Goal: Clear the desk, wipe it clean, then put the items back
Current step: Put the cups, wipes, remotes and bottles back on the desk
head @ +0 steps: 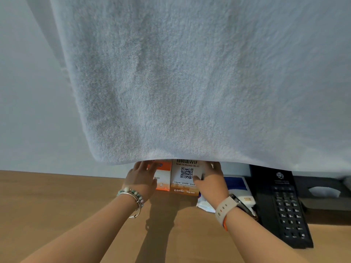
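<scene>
White terry cloth fills most of the view: a towel (pixel 190 82) hangs close in front of the camera, and its lower edge hides the tops of the things at the far side of the wooden table (pixel 57 205). Below that edge, two cards stand side by side against the pale wall (pixel 28 111), an orange card (pixel 164 179) on the left touching a Wi-Fi card (pixel 185 175) printed with a QR code. The left hand (pixel 141 180), with beaded bracelets (pixel 131 196) on its wrist, rests against the left part of the orange card; its fingers reach up fairly straight and their tips go under the towel, so I cannot tell whether they grip. The right hand (pixel 211 180), with a watch (pixel 230 205) on its wrist, pinches the right edge of the Wi-Fi card, thumb across the front and fingers behind. Just right of that hand lies a blue booklet (pixel 236 184), and nearer, partly under the wrist, a clear packet (pixel 204 205) with something white inside. A black telephone (pixel 284 205) sits further right. At the far right stands a black holder (pixel 322 204) whose round opening shows a white object (pixel 323 191) in it, too blurred to identify.
</scene>
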`<action>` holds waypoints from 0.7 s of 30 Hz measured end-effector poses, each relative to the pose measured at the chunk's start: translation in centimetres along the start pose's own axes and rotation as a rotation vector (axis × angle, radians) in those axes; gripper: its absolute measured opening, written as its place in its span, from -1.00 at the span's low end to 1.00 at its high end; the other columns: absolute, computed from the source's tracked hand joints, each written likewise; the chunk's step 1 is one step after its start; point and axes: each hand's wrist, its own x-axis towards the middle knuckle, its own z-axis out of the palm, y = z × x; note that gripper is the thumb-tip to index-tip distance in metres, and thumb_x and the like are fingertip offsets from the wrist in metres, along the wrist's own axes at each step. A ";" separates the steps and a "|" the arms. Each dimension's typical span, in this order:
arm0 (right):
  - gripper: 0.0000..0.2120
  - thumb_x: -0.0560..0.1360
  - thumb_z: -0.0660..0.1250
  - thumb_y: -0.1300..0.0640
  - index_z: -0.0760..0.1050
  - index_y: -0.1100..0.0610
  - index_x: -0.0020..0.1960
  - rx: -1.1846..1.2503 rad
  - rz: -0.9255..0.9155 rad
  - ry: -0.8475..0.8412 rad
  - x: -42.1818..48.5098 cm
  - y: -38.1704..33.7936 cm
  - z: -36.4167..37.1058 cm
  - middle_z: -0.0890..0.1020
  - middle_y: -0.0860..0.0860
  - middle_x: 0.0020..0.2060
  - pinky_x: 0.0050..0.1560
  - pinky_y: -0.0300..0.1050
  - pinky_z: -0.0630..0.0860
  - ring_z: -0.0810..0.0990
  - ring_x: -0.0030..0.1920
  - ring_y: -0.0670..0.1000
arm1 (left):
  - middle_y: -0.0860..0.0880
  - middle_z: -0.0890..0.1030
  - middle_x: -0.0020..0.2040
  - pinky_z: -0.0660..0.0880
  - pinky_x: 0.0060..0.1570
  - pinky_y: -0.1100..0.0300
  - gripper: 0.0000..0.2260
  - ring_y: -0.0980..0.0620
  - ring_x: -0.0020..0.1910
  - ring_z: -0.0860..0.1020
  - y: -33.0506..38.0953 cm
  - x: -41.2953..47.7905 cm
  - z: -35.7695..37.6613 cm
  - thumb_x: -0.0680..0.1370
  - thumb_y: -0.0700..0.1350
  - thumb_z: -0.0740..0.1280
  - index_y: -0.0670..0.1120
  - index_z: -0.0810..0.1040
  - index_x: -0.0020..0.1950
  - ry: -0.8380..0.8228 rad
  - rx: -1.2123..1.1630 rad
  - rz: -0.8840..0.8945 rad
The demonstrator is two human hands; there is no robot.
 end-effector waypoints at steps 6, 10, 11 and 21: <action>-0.52 0.51 0.28 0.08 0.29 -0.01 0.41 -0.137 -0.070 -0.052 -3.3 -0.8 -1.4 0.23 0.03 0.40 0.28 -0.04 0.39 0.32 0.35 0.07 | 0.01 0.25 0.44 0.28 0.29 0.11 -0.52 -0.04 0.41 0.21 1.4 -2.5 -1.5 0.56 -0.07 0.20 0.04 0.21 0.47 0.025 0.048 0.036; -0.53 0.51 0.24 0.05 0.26 -0.04 0.41 -0.193 -0.111 -0.072 -5.0 -1.8 -1.6 0.29 0.05 0.36 0.29 -0.01 0.35 0.30 0.33 0.09 | 0.02 0.25 0.44 0.27 0.29 0.12 -0.56 -0.03 0.41 0.21 1.8 -4.4 -2.4 0.57 -0.04 0.19 0.05 0.23 0.45 0.055 0.093 0.043; -0.54 0.51 0.24 0.05 0.27 -0.04 0.40 -0.197 -0.128 -0.072 -5.3 -2.1 -1.5 0.29 0.04 0.37 0.29 -0.01 0.34 0.30 0.34 0.09 | 0.01 0.26 0.44 0.27 0.29 0.12 -0.56 -0.04 0.41 0.22 1.8 -5.0 -2.7 0.57 -0.04 0.19 0.05 0.23 0.45 0.062 0.099 0.043; -0.59 0.54 0.22 0.01 0.29 -0.05 0.38 -0.213 -0.370 -0.182 -9.5 -10.1 2.1 0.33 -0.06 0.36 0.37 -0.02 0.25 0.27 0.36 0.02 | 0.02 0.36 0.37 0.28 0.28 0.12 -0.57 -0.04 0.34 0.34 -4.2 -12.5 -5.5 0.57 -0.05 0.17 0.03 0.25 0.44 0.108 0.121 -0.080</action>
